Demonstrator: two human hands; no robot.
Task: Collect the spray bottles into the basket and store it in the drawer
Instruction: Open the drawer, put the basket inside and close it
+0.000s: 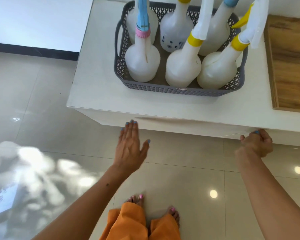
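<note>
A grey lattice basket (177, 91) stands on top of a low white cabinet (93, 66). Several white spray bottles stand upright in it, such as one with a pink collar and blue head (142, 61) and two with yellow collars (182, 68) (216, 70). Below the cabinet top, the white drawer front (189, 124) is tilted slightly out. My left hand (130, 144) is flat with fingers apart, its fingertips at the drawer front's left end. My right hand (257, 142) is curled around the drawer front's lower right edge.
A wooden board (289, 61) lies on the cabinet top to the right of the basket. Glossy pale floor tiles (42, 118) spread to the left and under me. My bare feet and orange trousers (133, 222) are just in front of the cabinet.
</note>
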